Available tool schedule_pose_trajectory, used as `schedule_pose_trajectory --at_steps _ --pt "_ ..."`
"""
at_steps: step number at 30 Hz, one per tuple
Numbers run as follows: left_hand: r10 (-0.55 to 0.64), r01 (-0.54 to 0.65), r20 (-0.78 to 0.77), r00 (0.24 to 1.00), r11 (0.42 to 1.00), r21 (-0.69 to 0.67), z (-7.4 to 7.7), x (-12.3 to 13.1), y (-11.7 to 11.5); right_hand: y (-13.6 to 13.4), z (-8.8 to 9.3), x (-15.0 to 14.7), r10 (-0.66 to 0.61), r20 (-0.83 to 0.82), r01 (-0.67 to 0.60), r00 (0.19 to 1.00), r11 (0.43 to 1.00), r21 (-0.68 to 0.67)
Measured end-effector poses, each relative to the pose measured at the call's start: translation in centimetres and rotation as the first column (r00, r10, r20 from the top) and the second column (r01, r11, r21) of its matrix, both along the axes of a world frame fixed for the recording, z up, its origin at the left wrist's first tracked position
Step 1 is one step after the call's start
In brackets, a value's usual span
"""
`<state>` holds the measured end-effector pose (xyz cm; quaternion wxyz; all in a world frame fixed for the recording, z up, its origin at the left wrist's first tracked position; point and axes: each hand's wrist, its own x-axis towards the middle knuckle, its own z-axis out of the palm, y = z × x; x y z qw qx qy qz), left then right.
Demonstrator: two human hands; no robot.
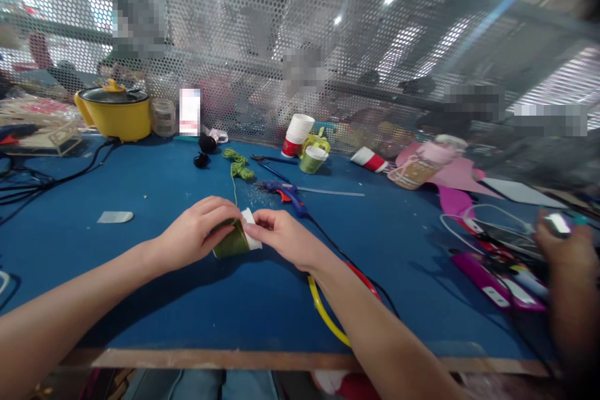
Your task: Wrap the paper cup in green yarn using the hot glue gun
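Note:
My left hand (199,232) is wrapped over a small paper cup (233,242) that lies on its side on the blue table (154,287). Green covering wraps most of the cup; its white rim end points right. My right hand (281,235) pinches that white end with thumb and fingers. A blue glue gun (285,192) lies just behind my hands, its black cord running past my right wrist. Green cord (238,167) lies farther back.
A yellow pot (115,111), a jar and stacked paper cups (297,134) stand along the mesh screen at the back. Pink sheets, cables and pink tools crowd the right side, where another person's hand (565,250) holds a small object. Black cables lie at the left.

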<state>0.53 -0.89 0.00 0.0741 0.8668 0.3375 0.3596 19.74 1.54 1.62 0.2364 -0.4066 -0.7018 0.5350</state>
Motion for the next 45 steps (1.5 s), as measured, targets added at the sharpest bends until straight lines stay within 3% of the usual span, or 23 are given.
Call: schedule_pose_trajectory --at_steps 5,10,13,16,24,32,38,40,42,44,45 --pt "0.056 -0.057 -0.013 0.998 0.997 -0.044 -0.2 -0.1 0.1 0.0 -0.3 -0.3 -0.086 -0.092 0.071 0.992 0.986 -0.149" --pt "0.101 -0.119 -0.089 0.991 0.967 -0.227 -0.3 0.0 0.1 0.0 -0.2 -1.0 -0.256 -0.294 0.112 0.921 0.897 -0.428" --pt "0.105 -0.133 -0.103 0.989 0.939 -0.316 -0.2 0.2 -0.2 0.0 -0.1 -1.3 -0.304 -0.341 0.105 0.890 0.862 -0.495" --pt "0.126 -0.146 -0.081 0.989 0.925 -0.350 -0.1 0.4 -0.3 -0.1 0.0 -1.2 -0.284 -0.367 0.070 0.886 0.863 -0.500" --pt "0.191 -0.173 -0.007 0.982 0.876 -0.449 0.0 0.1 0.2 -0.5 0.2 -1.0 -0.114 -0.265 0.051 0.958 0.971 -0.234" --pt "0.261 -0.217 0.036 0.965 0.867 -0.449 -0.5 0.7 -0.3 -0.5 -1.4 -0.8 -0.130 -0.098 0.129 0.987 0.991 -0.025" --pt "0.310 -0.274 0.011 0.951 0.854 -0.443 -0.3 0.8 -0.1 -0.1 0.4 -0.2 -0.045 -0.036 0.045 0.998 0.999 -0.006" --pt "0.296 -0.258 0.004 0.955 0.839 -0.479 -0.1 0.5 0.0 0.8 1.5 0.7 -0.117 0.040 0.114 0.992 0.992 0.062" --pt "0.235 -0.198 0.011 0.972 0.840 -0.506 0.1 0.1 0.1 2.2 2.4 1.9 -0.299 0.137 0.265 0.944 0.938 0.222" --pt "0.148 -0.116 0.030 0.988 0.867 -0.484 0.2 -0.1 0.1 3.9 2.8 3.2 -0.461 0.272 0.338 0.845 0.853 0.397" --pt "0.110 -0.081 0.036 0.993 0.885 -0.459 0.3 -0.2 0.1 4.8 2.9 3.8 -0.537 0.375 0.335 0.755 0.809 0.483"
